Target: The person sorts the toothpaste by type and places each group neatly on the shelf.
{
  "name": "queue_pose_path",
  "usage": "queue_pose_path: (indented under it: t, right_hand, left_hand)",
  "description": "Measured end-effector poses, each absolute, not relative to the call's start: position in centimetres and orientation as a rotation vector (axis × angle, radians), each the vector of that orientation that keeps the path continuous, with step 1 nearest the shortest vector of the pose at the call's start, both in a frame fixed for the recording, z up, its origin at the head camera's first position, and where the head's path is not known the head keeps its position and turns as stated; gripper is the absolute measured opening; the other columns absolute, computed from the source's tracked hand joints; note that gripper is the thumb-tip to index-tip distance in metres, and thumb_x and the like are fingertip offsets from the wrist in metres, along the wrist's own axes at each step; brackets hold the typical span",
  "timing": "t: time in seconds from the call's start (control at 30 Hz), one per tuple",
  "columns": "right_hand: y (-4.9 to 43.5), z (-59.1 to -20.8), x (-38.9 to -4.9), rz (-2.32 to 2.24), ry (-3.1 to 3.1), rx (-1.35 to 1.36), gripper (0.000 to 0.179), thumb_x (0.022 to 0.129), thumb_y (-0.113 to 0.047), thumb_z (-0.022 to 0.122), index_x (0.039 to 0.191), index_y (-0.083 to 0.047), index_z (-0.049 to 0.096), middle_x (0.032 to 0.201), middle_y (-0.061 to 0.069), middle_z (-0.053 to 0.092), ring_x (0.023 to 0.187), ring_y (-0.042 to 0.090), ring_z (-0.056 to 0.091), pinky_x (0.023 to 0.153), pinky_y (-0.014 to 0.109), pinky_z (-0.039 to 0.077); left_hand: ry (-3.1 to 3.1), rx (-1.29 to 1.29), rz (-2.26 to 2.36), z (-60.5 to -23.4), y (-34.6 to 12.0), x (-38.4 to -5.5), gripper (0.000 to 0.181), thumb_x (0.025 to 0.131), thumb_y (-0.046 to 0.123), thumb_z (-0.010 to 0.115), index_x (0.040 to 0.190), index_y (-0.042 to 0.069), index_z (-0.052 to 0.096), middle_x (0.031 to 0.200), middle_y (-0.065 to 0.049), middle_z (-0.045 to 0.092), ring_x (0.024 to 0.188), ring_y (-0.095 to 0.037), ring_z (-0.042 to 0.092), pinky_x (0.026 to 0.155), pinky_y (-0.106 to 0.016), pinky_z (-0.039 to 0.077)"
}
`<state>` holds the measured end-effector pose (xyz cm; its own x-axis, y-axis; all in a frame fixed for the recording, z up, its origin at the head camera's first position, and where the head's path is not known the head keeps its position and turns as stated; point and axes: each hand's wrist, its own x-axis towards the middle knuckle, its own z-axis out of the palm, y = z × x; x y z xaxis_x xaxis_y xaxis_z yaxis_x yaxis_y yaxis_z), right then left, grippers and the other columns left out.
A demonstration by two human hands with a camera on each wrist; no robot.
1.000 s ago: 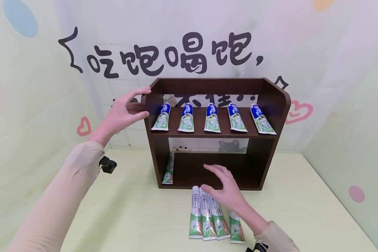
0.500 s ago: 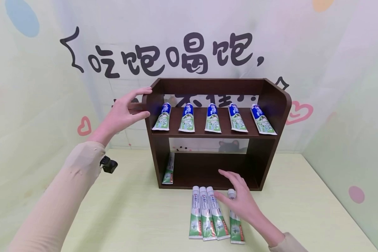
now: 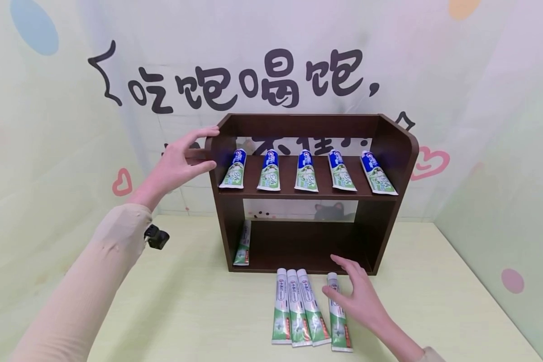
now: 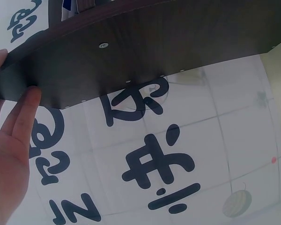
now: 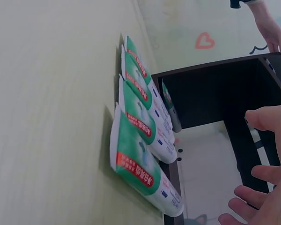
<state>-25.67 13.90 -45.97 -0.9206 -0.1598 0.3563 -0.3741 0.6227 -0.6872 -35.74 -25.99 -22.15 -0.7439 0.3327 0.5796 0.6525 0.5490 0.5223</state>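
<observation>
My left hand (image 3: 174, 161) holds the upper left side of a dark brown two-tier shelf (image 3: 307, 196). Up close in the left wrist view, its fingers touch the side panel (image 4: 131, 51). My right hand (image 3: 361, 296) hovers, fingers spread and holding nothing, beside and partly over a single green-and-white toothpaste tube (image 3: 339, 322) lying on the table. Left of that tube, several like it (image 3: 298, 309) lie side by side, caps toward the shelf. Another green-and-white tube (image 3: 243, 246) lies at the left end of the lower tier.
Several blue-and-green toothpaste tubes (image 3: 305, 171) lie spaced out along the upper tier, caps toward the back. The pale table (image 3: 199, 301) meets a printed wall (image 3: 117, 125) behind the shelf and another wall (image 3: 502, 201) on the right.
My right hand has drawn back from the shelf front, to the right and toward me, uncovering the grouped tubes and the single tube's cap. My left hand stays on the shelf.
</observation>
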Motion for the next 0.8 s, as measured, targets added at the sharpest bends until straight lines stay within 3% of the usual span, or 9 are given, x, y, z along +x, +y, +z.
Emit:
queue_pose_path:
  t: [0.8]
  right_hand:
    - [15.2,-47.8,-25.6,1.120,-2.679,0.379,0.072,0.080,-0.027,0.079,0.143,-0.011,0.049,0.144,0.014,0.052,0.131,0.040,0.049,0.103,0.066,0.045]
  left_hand:
    - [-2.385,-0.796,-1.047,-22.1,-26.0,-35.7,0.064,0.088,0.004,0.072,0.145,0.016,0.047,0.156,0.001,0.042,0.114,-0.033,0.068,0.088,-0.009,0.053]
